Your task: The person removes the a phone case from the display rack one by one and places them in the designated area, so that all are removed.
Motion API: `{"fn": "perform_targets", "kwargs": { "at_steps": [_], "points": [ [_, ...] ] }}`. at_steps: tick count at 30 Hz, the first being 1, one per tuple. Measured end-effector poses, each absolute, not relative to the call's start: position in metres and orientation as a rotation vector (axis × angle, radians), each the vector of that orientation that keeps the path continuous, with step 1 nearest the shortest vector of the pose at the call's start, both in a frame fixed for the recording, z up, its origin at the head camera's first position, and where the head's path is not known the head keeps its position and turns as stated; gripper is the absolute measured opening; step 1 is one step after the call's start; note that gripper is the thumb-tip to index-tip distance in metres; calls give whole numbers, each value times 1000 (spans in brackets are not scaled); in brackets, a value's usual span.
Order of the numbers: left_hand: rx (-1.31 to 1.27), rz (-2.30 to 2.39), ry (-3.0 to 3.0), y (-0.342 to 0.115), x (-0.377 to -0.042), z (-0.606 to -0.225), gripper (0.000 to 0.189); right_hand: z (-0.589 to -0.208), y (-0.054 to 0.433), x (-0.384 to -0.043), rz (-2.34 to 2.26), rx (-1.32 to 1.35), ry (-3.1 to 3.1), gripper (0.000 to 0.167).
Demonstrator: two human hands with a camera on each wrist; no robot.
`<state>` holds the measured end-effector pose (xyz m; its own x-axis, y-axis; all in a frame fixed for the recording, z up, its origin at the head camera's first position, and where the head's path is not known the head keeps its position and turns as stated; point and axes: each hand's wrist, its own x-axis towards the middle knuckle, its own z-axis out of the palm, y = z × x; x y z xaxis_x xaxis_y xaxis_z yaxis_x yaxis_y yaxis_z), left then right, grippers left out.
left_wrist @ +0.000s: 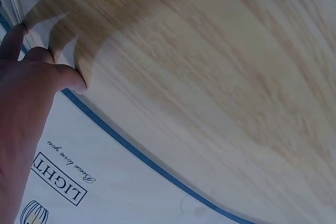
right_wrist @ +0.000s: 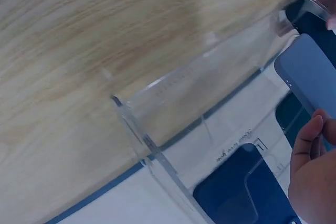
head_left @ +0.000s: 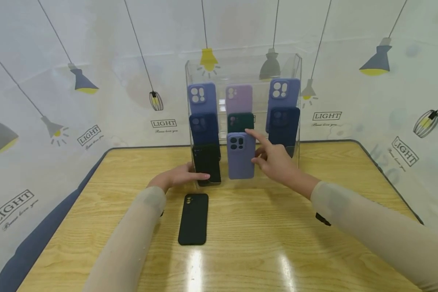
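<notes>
A clear acrylic display stand (head_left: 300, 69) holds phone cases in three tiered columns. In the middle column's front, a light purple phone case (head_left: 241, 162) stands upright. My right hand (head_left: 277, 160) holds this case, index finger at its top edge and thumb by its right side; the right wrist view shows the fingertips at the case (right_wrist: 310, 72). My left hand (head_left: 179, 175) steadies the stand at its lower left corner. Its thumb lies across the front, over a black phone case (head_left: 208, 162), while the other fingers are partly hidden beside the stand.
Another black phone case (head_left: 193, 219) lies flat on the wooden table (head_left: 248, 243) in front of the stand. Dark blue cases (head_left: 204, 129) and purple cases (head_left: 284, 97) fill the side columns. Behind the front middle case are a dark green case (head_left: 237, 121) and a pink-lilac case (head_left: 241, 99).
</notes>
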<state>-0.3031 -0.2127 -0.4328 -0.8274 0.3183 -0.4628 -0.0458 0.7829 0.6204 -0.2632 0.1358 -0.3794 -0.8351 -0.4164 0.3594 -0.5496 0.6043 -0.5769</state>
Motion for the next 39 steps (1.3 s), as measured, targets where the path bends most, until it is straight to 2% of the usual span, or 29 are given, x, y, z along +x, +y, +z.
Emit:
{"fn": "perform_targets", "kwargs": {
  "at_steps": [13, 19, 26, 39],
  "points": [
    [190, 867, 2400, -212, -302, -432, 130, -367, 126, -256, 1261, 675, -2795, 95],
    [190, 861, 2409, -213, -304, -434, 130, -367, 118, -250, 1509, 580, -2923, 98],
    [182, 861, 2415, -211, -305, -435, 131, -379, 108, -238, 1843, 480, -3010, 101],
    [190, 872, 2413, -212, -304, -434, 132, -408, 96, -219, 1958, 450, -3110, 99]
  ]
}}
